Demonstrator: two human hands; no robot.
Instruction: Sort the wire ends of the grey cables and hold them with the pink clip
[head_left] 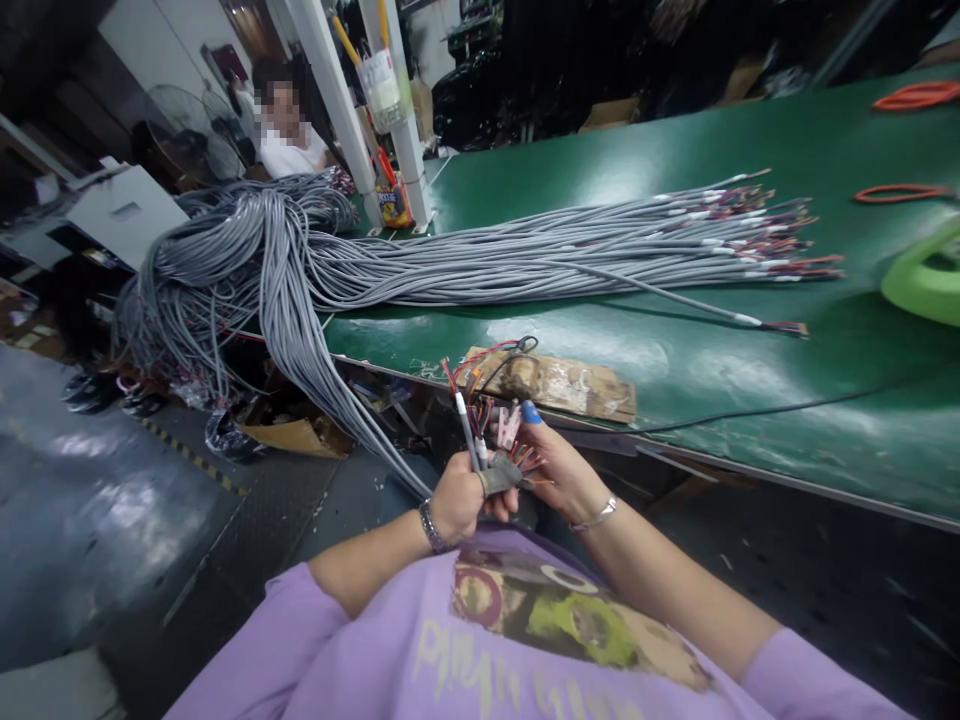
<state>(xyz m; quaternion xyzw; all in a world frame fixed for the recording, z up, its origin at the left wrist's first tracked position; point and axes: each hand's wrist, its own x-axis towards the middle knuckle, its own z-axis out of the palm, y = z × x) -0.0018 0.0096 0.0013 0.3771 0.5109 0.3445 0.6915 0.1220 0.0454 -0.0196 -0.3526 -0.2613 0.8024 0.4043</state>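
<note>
Grey cable [466, 432], wire end [449, 376] toward bench [825, 450]

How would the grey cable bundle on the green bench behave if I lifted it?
The grey cable bundle would likely sag, since it droops over the edge of the green bench in smooth curves. So many cables together suggest considerable weight. It may also fan apart: one cable lies angled away from the rest.

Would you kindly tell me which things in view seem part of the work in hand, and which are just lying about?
Seemingly in the work:
grey cables in the left hand
coloured wire ends at the right hand
grey cable bundle on the green bench

Apparently just lying about:
orange loops
light-green object at the right edge
</note>
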